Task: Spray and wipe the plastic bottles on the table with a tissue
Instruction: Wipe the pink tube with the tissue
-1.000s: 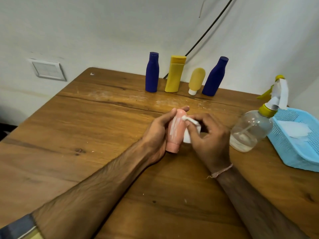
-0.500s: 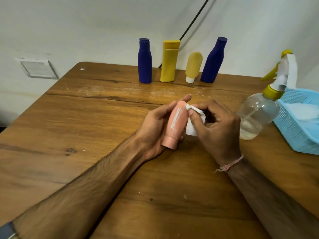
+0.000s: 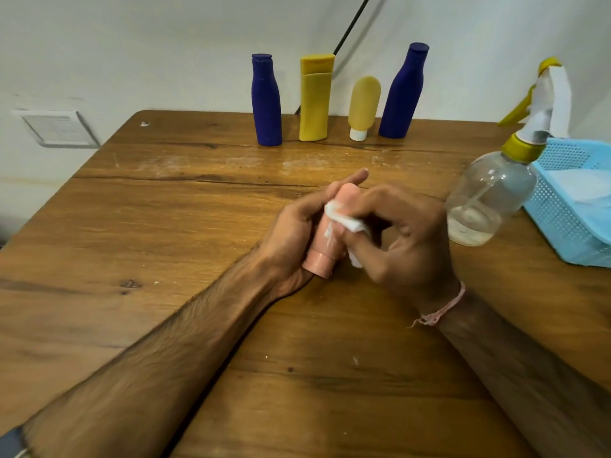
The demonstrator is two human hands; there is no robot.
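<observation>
My left hand (image 3: 292, 236) grips a small pink plastic bottle (image 3: 325, 249), cap end toward me, low over the middle of the wooden table (image 3: 165, 226). My right hand (image 3: 403, 246) pinches a crumpled white tissue (image 3: 347, 223) and presses it against the bottle's side. Both hands hide most of the bottle. Along the back edge stand a blue bottle (image 3: 266, 100), a yellow bottle (image 3: 315, 99), a small yellow tube (image 3: 363, 105) on its white cap and a second blue bottle (image 3: 403, 92).
A clear spray bottle (image 3: 486, 200) with a yellow collar and a little liquid stands just right of my right hand. Behind it a light blue plastic basket (image 3: 568, 223) holds white tissues. A black cable (image 3: 350, 24) runs up the wall.
My right hand has slid the tissue up and over the pink bottle's side. The left hand has tilted the bottle slightly. The camera has moved closer.
</observation>
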